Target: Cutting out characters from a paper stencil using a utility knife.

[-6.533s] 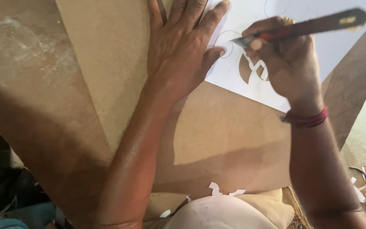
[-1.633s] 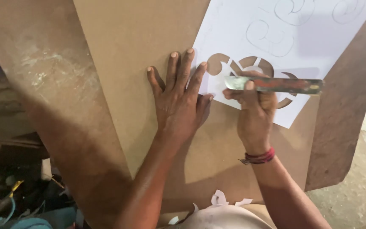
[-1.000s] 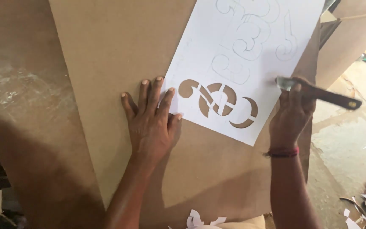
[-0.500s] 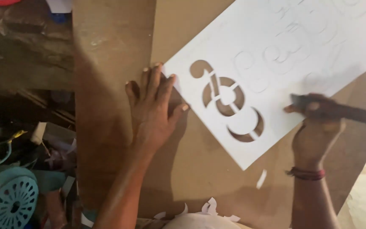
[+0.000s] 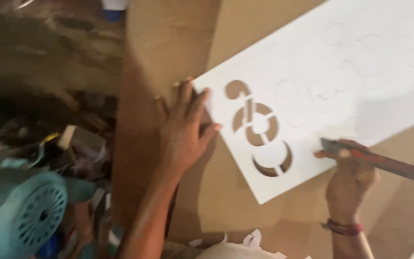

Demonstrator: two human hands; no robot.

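Brown fibreboard panel [image 5: 245, 211] across most of the view, tilted, bare along its left strip. White paper sheet [image 5: 360, 81] flat on top of it, running to the upper right, curved shapes cut through near its lower left corner [image 5: 259, 129], faint pencilled curls further up. Teal motor housing [image 5: 22, 216] low at the left among blurred clutter. Left hand [image 5: 183, 129] spread flat, palm on the board, fingertips on the sheet's corner, nothing gripped. Right hand [image 5: 348, 180] closed around a utility knife [image 5: 384, 163], blade end touching the sheet's lower edge. Red wristband [image 5: 341, 228] below.
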